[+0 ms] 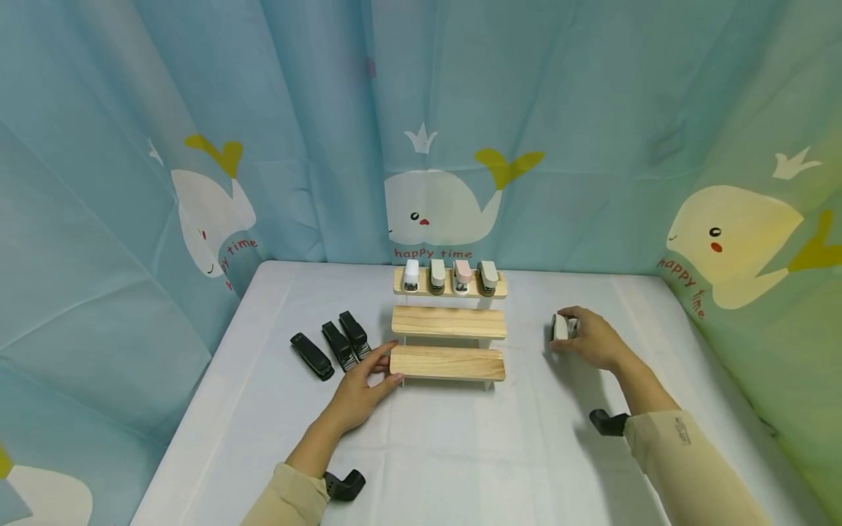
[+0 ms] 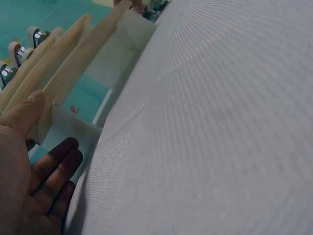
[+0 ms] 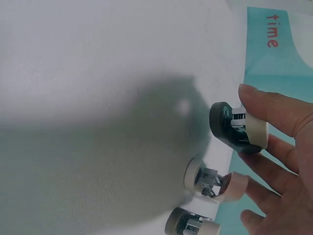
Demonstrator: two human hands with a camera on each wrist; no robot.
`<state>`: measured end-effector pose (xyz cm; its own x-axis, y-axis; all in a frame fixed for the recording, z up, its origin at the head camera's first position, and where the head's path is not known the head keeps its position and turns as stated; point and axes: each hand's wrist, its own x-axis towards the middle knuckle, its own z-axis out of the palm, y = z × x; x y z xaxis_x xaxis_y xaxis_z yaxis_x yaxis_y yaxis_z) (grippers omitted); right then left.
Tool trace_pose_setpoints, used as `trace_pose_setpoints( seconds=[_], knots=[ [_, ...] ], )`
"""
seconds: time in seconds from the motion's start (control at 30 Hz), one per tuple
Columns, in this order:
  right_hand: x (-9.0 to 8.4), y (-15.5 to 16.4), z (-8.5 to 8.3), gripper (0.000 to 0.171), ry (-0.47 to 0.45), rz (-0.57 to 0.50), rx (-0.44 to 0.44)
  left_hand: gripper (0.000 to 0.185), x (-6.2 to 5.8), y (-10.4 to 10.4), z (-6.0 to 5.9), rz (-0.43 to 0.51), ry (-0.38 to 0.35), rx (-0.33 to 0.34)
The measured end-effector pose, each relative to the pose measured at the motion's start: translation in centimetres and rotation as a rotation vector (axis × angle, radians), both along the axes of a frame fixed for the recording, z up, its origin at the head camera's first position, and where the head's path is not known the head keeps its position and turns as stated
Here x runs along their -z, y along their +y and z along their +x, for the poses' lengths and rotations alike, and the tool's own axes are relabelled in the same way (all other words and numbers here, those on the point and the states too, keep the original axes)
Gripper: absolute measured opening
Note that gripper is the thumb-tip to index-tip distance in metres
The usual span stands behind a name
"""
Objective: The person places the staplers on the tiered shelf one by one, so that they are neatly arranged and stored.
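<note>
- Covering the counter (image 1: 460,453) was a white cloth; its near half lay bare, and curtain (image 1: 592,109) closed it in at the back and both sides.
- A wooden rack (image 1: 449,363) of three steps stood mid-counter, toward the back, with open cloth on either side.
- Four pale staplers (image 1: 450,276) stood in a row on the top step; the lower two steps held nothing.
- Three black staplers (image 1: 332,347) lay side by side left of the rack, just beyond the left hand.
- The left hand (image 1: 364,387) rested flat, grip loose and holding nothing, its thumb against the left end of the lowest step (image 2: 73,73).
- The right hand (image 1: 592,340) sat well right of the rack, its grip narrow, thumb and fingers pinching a stapler (image 3: 239,128) at the counter.
- That stapler had a cream top over a dark base, metal showing between.
- The right wrist view showed two more small staplers (image 3: 212,182) just beside it, so three there.
</note>
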<state>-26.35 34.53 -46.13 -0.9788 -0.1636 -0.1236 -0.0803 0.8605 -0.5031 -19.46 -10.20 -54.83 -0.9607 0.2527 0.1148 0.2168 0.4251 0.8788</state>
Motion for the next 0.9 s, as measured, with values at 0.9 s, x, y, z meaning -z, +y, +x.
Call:
trace_pose_setpoints(
  seconds=[0.9],
  knots=[
    [-2.2,-3.4,2.5,0.076,0.084,-0.097,-0.052,0.062,0.2,0.1,-0.1,-0.017,-0.007,-0.019]
  ],
)
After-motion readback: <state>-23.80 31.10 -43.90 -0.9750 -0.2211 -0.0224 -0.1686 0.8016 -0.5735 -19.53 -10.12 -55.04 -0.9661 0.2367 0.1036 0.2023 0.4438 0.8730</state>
